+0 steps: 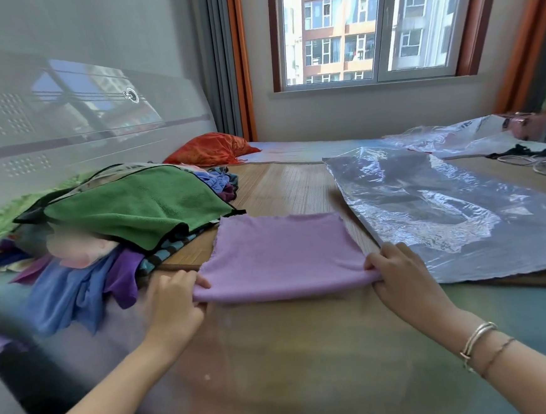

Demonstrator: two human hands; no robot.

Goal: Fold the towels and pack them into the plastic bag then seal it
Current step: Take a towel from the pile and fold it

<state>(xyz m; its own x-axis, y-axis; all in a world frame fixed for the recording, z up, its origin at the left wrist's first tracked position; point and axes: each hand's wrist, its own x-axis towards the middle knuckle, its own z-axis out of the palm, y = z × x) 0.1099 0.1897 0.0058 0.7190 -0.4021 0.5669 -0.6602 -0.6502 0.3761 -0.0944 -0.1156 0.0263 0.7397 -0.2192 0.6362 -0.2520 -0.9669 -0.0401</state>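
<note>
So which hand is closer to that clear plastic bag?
Right. The right hand pinches the lilac towel right beside the plastic bag; the left hand grips the towel's far end.

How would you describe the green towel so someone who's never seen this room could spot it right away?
Start at the bed below the window, then look to its left side, where a heap of cloths lies against the pale headboard. The green towel lies spread on top of that heap. It is the only green piece with black edging; the cloths under it are blue and purple.
</note>
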